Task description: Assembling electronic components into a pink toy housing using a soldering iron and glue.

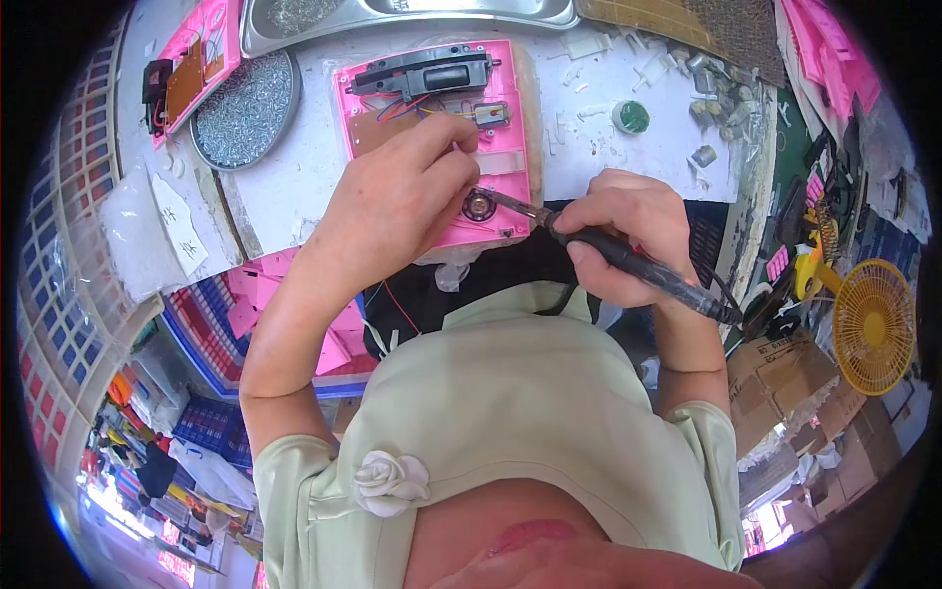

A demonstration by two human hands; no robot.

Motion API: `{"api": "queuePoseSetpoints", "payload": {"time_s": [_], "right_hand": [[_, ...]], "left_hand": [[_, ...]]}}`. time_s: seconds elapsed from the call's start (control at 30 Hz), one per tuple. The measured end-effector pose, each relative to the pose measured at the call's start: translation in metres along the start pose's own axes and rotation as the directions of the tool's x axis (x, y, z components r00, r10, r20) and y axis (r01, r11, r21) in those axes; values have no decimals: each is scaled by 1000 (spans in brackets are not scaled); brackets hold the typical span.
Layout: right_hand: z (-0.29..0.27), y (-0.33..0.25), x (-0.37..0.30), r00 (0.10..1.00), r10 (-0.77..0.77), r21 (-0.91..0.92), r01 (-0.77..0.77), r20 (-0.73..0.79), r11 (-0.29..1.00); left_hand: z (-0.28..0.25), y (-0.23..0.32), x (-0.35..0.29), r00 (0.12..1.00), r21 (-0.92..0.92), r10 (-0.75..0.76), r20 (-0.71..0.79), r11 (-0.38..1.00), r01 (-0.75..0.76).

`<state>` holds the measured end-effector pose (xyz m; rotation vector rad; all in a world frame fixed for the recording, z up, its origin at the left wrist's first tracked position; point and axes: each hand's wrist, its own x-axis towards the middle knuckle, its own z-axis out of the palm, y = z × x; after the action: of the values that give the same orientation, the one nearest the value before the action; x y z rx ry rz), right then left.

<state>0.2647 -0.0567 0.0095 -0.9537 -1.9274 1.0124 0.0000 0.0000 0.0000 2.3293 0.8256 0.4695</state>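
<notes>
A pink plastic housing (503,211) lies at the table's near edge. Inside it sit a black battery compartment (432,74), a small metal motor (492,115), a brown circuit board (378,133), thin coloured wires and a round black speaker (479,204). My left hand (407,187) reaches over the housing with its fingers pinched beside the speaker; what they hold is hidden. In my right hand (628,231) is a soldering iron (638,265) with a black handle, gripped like a pen. Its metal tip points left and meets the speaker's upper edge, though contact cannot be made out.
A round tray of screws (245,113) stands left, beside another pink housing (201,64). Behind is a metal tray (412,12). A small green-topped round container (630,117) and loose small parts (726,93) lie right. A yellow fan (873,327) stands far right; crates are at left.
</notes>
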Motion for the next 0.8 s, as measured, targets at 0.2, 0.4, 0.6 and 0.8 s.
{"api": "queuePoseSetpoints", "payload": {"time_s": [0.2, 0.4, 0.6, 0.8], "right_hand": [[0, -7, 4, 999, 46, -37, -46, -1, 998], [-3, -12, 2, 996, 73, -7, -74, -44, 997], [-15, -15, -4, 993, 85, 36, -83, -78, 996], [-15, -14, -6, 993, 80, 27, -78, -90, 997]], "left_hand": [[-1, 0, 0, 1000, 5, 4, -2, 1000, -4], [-2, 0, 0, 1000, 14, 7, 3, 1000, -7], [-1, 0, 0, 1000, 19, 12, 1, 1000, -12], [-3, -1, 0, 999, 26, 31, 9, 999, -31]]}}
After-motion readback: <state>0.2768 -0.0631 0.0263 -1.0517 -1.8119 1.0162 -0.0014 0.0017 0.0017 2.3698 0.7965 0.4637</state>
